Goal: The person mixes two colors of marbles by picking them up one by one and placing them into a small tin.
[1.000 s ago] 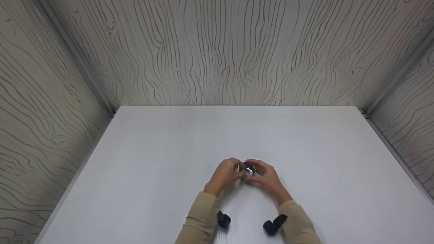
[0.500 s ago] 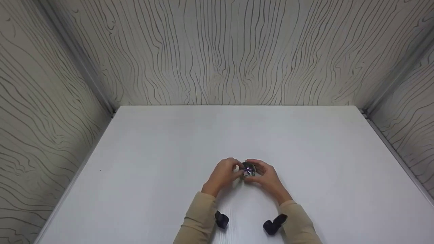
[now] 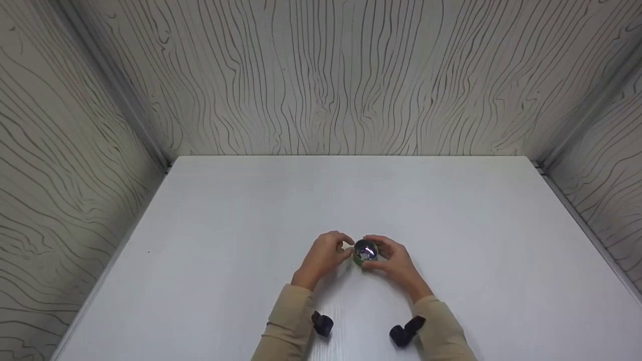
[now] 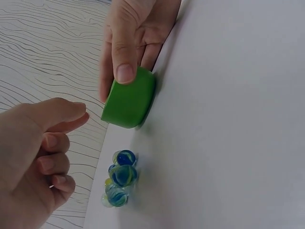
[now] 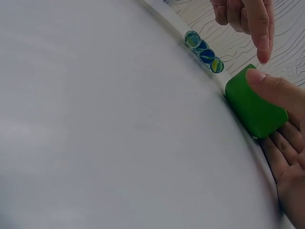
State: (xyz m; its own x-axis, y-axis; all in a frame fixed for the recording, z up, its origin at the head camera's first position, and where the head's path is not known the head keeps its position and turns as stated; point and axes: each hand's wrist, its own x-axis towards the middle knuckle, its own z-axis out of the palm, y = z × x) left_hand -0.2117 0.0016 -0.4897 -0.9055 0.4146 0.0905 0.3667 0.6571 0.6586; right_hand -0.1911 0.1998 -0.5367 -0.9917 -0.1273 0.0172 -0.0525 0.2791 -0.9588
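Note:
A small green cup [image 4: 131, 102] with a shiny, dark interior stands on the white table. My right hand [image 3: 396, 263] grips it from the right, the thumb over the near side and the fingers round the far side. My left hand [image 3: 323, 255] hovers just left of the cup, apart from it. Its thumb and index finger reach toward the rim with nothing visible between them, and the other fingers are loosely curled. Several glass marbles [image 4: 123, 176] with blue and yellow swirls lie clustered on the table below the left hand. In the head view that hand hides them.
The white table [image 3: 225, 210] stretches away on all sides of the hands. Wood-grain panels [image 3: 321, 75] rise behind it and at both sides. Dark wrist cameras [image 3: 323, 326] sit at the cuffs of the beige sleeves [image 3: 288, 316].
My left hand has drawn back left from over the cup's rim, leaving the cup's top in fuller view. The right hand keeps its hold on the cup in the same place.

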